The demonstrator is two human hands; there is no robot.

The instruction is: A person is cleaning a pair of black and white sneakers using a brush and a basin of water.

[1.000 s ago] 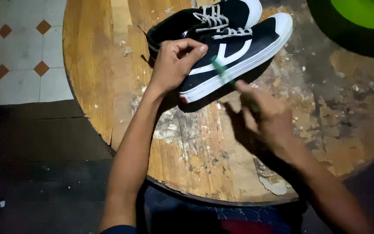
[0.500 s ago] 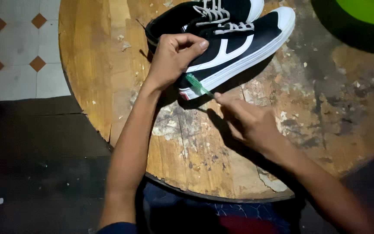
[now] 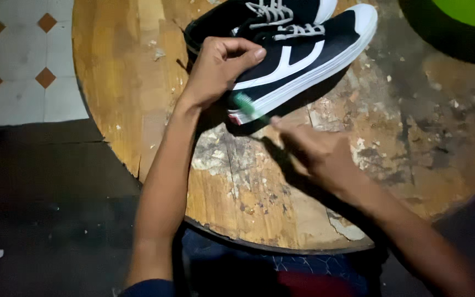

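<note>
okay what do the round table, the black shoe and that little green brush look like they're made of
Round table: wood, going by the grain, with worn, flaking varnish and grey bare patches.
Black shoe: upper looks like matte canvas or suede, hard to tell which; the white sole looks like rubber.
Green brush in the right hand: probably plastic, too blurred to be sure.

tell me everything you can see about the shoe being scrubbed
The black canvas low-top shoe with a white side stripe has a white rubber sole, a white toe cap and pale laces. It lies on the worn round wooden table, heel toward the person, beside a second black shoe. The left hand grips its heel; the right hand presses a green toothbrush against the sole's heel end.
</note>
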